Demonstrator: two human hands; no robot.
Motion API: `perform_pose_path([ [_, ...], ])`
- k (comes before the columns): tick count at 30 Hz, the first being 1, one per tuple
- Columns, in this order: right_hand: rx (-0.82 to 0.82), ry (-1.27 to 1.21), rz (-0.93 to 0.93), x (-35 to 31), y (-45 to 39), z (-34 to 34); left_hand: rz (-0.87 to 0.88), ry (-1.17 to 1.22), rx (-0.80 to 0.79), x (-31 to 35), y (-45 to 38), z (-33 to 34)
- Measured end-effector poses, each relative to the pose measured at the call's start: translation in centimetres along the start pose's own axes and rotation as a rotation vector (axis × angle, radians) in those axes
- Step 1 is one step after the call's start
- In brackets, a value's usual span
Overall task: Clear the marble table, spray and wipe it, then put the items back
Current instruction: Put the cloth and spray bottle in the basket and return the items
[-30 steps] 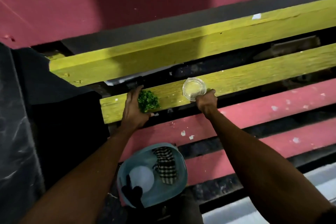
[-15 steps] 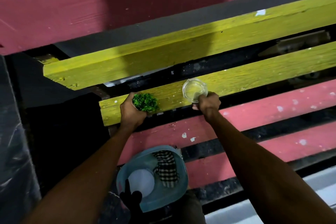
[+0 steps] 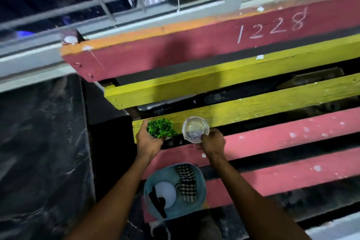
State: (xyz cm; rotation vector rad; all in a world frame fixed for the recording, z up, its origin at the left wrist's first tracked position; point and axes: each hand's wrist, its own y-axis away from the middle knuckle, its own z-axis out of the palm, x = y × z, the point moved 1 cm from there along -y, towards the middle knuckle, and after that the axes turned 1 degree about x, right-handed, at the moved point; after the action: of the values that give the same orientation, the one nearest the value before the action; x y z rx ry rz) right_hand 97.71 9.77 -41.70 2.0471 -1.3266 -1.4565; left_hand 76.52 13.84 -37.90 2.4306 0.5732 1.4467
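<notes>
My left hand (image 3: 149, 142) grips a small green artificial plant (image 3: 160, 128) at the near end of a yellow bench slat (image 3: 253, 109). My right hand (image 3: 213, 143) pinches the near rim of a clear glass dish (image 3: 195, 129), which overhangs the slat's front edge. The dark marble table (image 3: 42, 152) lies to the left, apart from both hands. Below my arms sits a light-blue bucket (image 3: 202, 187) holding a checked cloth (image 3: 187, 182) and a white round object with a black spray head over it.
The bench has pink slats (image 3: 282, 140) with dark gaps between them and a pink backrest (image 3: 175, 50) chalked 1228. A white window frame with bars (image 3: 116, 6) runs behind it.
My head has tilted up, so the window and the marble table come into view. The plant and the glass dish have come nearer the slat's front edge with my hands.
</notes>
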Motion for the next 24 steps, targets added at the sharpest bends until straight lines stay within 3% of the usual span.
perform_pose_path([
  [6,0.011,-0.108,-0.124,2.9,1.5,3.3,0.136,0.015,0.086,1.8,4.1,-5.9],
  [13,0.017,-0.151,-0.23,-5.1,19.7,2.8,0.26,0.149,0.16,2.8,10.2,-16.4],
  [24,-0.09,-0.199,-0.312,-4.8,41.9,10.9,0.29,0.198,0.364,-4.8,20.0,-36.8],
])
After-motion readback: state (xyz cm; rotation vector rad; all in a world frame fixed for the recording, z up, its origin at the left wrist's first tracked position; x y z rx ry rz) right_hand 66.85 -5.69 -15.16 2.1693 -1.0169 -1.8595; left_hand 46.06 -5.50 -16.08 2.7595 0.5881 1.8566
